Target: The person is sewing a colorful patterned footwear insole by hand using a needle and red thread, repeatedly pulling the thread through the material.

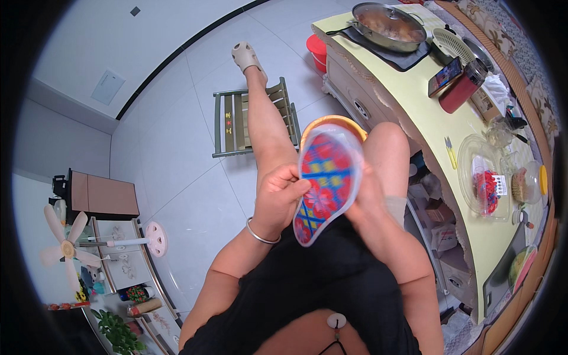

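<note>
An embroidered insole [324, 177], patterned in red, blue and yellow with a pale translucent border, is held up over my lap. My left hand [279, 192] pinches its left edge, the thumb lying on the patterned face. Along the opposite edge is my right hand [368, 198], smeared by motion, its fingers mostly hidden behind the insole. The upper part of the insole is blurred too. Behind it, between my knees, an orange-yellow basin [338, 119] shows only its rim and part of its inside.
A long yellow-topped table [426, 97] curves along my right, bearing a lidded pan [390, 28], a phone [445, 77], a dark red flask [464, 89], yellow-handled snips [451, 152] and a clear tray [473, 148] of red threads. A slatted folding stool [236, 121] stands by my left leg; a fan [68, 248] is far left.
</note>
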Demonstrator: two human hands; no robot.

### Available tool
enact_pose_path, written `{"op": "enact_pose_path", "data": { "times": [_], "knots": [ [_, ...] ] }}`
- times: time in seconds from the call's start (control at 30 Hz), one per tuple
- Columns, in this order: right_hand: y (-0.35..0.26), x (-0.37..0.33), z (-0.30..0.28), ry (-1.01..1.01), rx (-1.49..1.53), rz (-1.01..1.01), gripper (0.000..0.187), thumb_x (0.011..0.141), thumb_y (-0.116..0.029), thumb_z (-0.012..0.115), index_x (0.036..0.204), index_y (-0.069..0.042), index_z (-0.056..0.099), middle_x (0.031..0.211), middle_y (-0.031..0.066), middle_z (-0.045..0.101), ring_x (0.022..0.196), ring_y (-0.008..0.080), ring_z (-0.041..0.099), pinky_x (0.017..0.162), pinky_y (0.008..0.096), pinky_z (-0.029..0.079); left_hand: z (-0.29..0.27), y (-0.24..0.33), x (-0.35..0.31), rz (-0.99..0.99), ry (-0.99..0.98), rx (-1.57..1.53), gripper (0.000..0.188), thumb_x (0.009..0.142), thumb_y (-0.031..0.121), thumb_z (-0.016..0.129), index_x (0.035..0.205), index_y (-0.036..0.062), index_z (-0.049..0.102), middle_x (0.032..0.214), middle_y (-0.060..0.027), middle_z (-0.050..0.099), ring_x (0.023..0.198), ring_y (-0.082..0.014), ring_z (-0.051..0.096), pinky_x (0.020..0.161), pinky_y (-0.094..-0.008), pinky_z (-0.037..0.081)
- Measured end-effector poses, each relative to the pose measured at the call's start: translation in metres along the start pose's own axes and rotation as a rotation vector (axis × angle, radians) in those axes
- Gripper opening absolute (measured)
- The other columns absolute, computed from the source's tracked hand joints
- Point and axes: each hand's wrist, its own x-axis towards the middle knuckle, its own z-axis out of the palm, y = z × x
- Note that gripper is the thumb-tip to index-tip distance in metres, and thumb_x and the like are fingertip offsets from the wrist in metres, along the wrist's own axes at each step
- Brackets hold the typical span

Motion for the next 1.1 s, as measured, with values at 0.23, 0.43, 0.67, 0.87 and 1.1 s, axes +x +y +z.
{"op": "enact_pose_path", "data": {
  "times": [0.23,0.43,0.67,0.87,1.1],
  "knots": [
    [-0.171,-0.013,-0.126,-0.212,0.468,-0.523,0.008,0.095,-0.002,0.042,0.088,-0.003,0.046,0.071,0.0021,0.041,0.056,0.0092,0.036,0.046,0.0205,0.039,-0.068,0.079,-0.01,0.264,0.109,-0.285,0.009,0.089,0.008,0.051,0.086,0.0017,0.046,0.07,-0.0063,0.047,0.059,-0.0154,0.045,0.052,-0.0284,0.038],
    [-0.198,-0.046,-0.126,0.478,-0.058,-1.171,0.009,0.092,-0.006,0.052,0.099,-0.001,0.051,0.069,0.0002,0.042,0.055,0.0069,0.034,0.043,0.0205,0.028,-0.089,0.077,-0.004,0.161,-0.061,-0.577,0.014,0.09,0.014,0.051,0.081,0.0061,0.044,0.069,-0.0037,0.045,0.058,-0.0129,0.044,0.05,-0.026,0.037],
    [-0.03,-0.016,-0.005,-0.088,-1.109,-0.88,0.006,0.085,0.0,0.058,0.091,-0.002,0.06,0.074,0.0033,0.058,0.064,0.01,0.055,0.057,0.0232,0.043,-0.044,-0.007,0.019,-0.309,-0.478,-0.877,0.023,0.093,0.022,0.043,0.094,0.001,0.05,0.07,-0.0072,0.05,0.059,-0.0174,0.048,0.05,-0.0276,0.037],
    [0.0,-0.009,0.02,-0.357,-1.399,-1.173,0.013,0.074,-0.003,0.063,0.087,-0.004,0.062,0.074,0.0077,0.063,0.066,0.0246,0.061,0.058,0.0337,0.049,-0.043,-0.037,0.035,-0.316,-0.744,-1.026,0.019,0.096,0.017,0.041,0.095,0.0019,0.051,0.074,-0.0108,0.06,0.056,-0.0197,0.056,0.048,-0.027,0.042],
    [0.006,-0.003,0.019,-0.37,-1.386,-1.214,0.007,0.076,-0.006,0.061,0.083,-0.006,0.062,0.069,0.0062,0.06,0.063,0.0235,0.06,0.056,0.0325,0.047,-0.039,-0.027,0.023,-0.337,-0.556,-0.926,0.017,0.095,0.018,0.041,0.091,0.0037,0.049,0.067,-0.0097,0.06,0.048,-0.0185,0.054,0.041,-0.0268,0.039]
  ]
}}
